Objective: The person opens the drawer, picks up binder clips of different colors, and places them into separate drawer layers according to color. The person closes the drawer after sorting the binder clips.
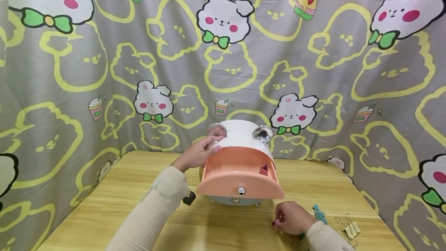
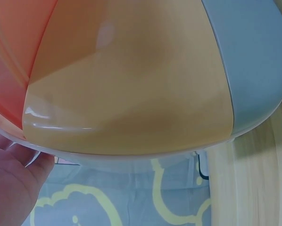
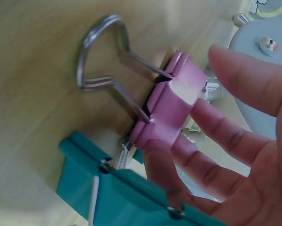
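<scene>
A small drawer cabinet with a white top (image 1: 240, 131) and silver ears stands on the table. Its peach upper drawer (image 1: 240, 183) is pulled out, with a dark red binder clip (image 1: 264, 170) inside at the right. My left hand (image 1: 200, 151) rests against the cabinet's upper left side, below the ear, fingers extended; the left wrist view shows fingers partly hidden by the rim. My right hand (image 1: 294, 217) is low at the table, right of the cabinet. Its curled fingers hold a pink binder clip (image 3: 167, 106), the thumb slightly apart. A teal binder clip (image 3: 127, 188) lies close beside it.
Blue (image 1: 319, 214) and pale yellow (image 1: 349, 228) binder clips lie right of my right wrist. A black object (image 1: 189, 198) sits by my left forearm. A blue-grey lower drawer (image 1: 226, 200) is under the peach one. A patterned curtain (image 1: 188, 69) hangs behind the table.
</scene>
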Demonstrator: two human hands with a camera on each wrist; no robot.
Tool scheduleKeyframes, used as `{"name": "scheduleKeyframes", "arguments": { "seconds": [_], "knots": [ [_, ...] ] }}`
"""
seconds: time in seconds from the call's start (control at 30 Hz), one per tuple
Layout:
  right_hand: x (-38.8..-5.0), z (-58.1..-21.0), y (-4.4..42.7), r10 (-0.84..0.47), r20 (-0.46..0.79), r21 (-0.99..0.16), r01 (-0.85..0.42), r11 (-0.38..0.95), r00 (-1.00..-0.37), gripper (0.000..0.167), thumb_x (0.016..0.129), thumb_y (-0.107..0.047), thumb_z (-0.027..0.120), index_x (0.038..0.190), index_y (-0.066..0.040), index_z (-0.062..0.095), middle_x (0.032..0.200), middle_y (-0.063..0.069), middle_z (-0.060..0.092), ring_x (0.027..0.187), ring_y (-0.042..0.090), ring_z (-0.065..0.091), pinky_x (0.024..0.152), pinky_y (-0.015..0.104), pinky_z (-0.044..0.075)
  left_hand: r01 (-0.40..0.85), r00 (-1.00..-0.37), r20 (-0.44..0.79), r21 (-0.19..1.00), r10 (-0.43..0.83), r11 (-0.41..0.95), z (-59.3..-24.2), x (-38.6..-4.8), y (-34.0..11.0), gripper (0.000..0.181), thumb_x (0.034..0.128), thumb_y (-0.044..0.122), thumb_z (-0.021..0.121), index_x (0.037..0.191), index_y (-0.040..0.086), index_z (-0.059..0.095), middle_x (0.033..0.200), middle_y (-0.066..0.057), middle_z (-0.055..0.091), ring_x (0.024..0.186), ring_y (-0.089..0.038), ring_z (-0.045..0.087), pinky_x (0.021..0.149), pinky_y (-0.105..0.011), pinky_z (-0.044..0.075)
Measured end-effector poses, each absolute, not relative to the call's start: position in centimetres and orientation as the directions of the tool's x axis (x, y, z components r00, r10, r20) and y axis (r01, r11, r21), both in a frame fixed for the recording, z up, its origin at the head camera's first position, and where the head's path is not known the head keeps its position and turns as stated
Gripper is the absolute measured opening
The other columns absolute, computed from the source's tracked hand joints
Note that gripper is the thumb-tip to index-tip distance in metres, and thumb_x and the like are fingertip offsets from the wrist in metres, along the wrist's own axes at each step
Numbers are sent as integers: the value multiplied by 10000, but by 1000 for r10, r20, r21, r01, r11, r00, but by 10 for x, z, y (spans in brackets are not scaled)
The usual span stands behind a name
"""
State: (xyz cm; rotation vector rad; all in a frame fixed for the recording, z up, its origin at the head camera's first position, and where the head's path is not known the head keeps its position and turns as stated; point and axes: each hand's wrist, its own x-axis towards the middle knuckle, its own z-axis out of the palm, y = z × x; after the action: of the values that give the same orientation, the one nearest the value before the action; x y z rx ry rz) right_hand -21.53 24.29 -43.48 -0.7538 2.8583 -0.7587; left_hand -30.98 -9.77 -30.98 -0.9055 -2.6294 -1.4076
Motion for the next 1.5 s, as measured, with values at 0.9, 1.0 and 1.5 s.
{"name": "scheduleKeyframes", "arguments": {
  "seconds": [0.9, 1.0, 1.5],
  "knots": [
    [-215, -437, 246, -441, 34, -468, -404, 786, -897, 233, 779, -73, 755, 711, -152, 547, 623, -64, 475, 534, 84, 417, 485, 264, 354, 541, -813, 313, 717, 491, 439, -312, -312, -98, 469, 979, 358, 577, 1398, 154, 522, 1430, -122, 461, 1212, -271, 486, 914, -423, 489],
    [-214, -435, 245, -425, 58, -464, -401, 790, -903, 233, 768, -83, 751, 699, -155, 540, 621, -67, 477, 535, 78, 421, 486, 257, 364, 543, -813, 315, 714, 491, 442, -312, -313, -98, 469, 979, 357, 577, 1397, 152, 523, 1431, -122, 462, 1214, -269, 486, 927, -433, 480],
    [-215, -429, 246, -391, 147, -461, -413, 785, -909, 222, 714, -51, 740, 691, -159, 548, 628, -87, 490, 556, 57, 437, 506, 250, 388, 557, -804, 326, 706, 497, 437, -311, -311, -98, 468, 984, 338, 573, 1401, 134, 521, 1412, -121, 487, 1198, -255, 498, 945, -435, 466]
  ]
}}
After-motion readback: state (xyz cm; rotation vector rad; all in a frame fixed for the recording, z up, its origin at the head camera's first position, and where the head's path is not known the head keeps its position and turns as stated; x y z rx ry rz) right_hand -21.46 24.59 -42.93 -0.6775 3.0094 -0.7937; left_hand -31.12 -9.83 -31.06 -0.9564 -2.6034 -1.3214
